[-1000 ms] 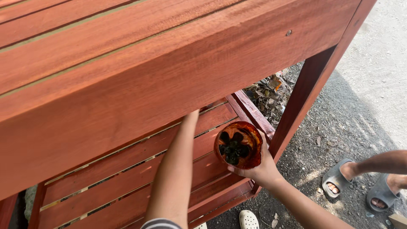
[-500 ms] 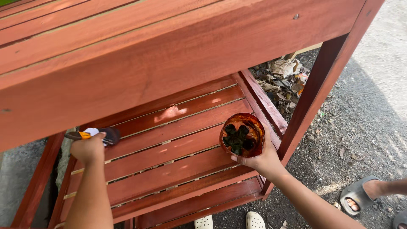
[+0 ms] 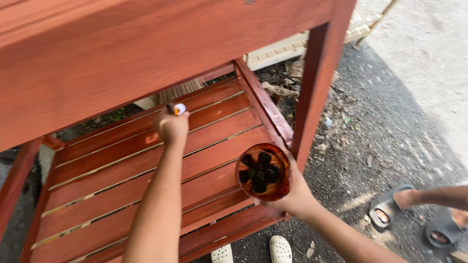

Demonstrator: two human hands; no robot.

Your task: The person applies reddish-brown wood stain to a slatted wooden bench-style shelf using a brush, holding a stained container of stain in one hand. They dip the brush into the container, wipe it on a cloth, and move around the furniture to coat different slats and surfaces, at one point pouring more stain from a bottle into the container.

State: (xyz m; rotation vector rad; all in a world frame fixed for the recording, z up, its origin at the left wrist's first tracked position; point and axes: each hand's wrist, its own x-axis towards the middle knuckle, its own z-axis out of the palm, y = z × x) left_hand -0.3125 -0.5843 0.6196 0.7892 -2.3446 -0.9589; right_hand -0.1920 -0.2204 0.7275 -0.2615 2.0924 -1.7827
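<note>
Landmark: red wooden stand (image 3: pixel 146 63) with a slatted lower shelf (image 3: pixel 146 170), on gravel ground.
Left hand (image 3: pixel 171 127): stretched out over the far slats of the shelf, below the stand's top board; fingers curled tight around a small brush (image 3: pixel 176 108).
Brush: handle hidden in the fist, only a white and orange end poking out above the knuckles, close to the shelf's back slat.
Cup (image 3: pixel 263 171): round, rim stained red-brown, dark lumps inside; held above the shelf's near right corner, beside the stand's right leg (image 3: pixel 317 78).
Right hand (image 3: pixel 295 197): under and behind the cup, fingers wrapped around its side, gripping it.
Own shoes (image 3: pixel 253 251): white, on the ground just in front of the shelf.
Another person's feet (image 3: pixel 419 214): in grey sandals, well right of the stand.
</note>
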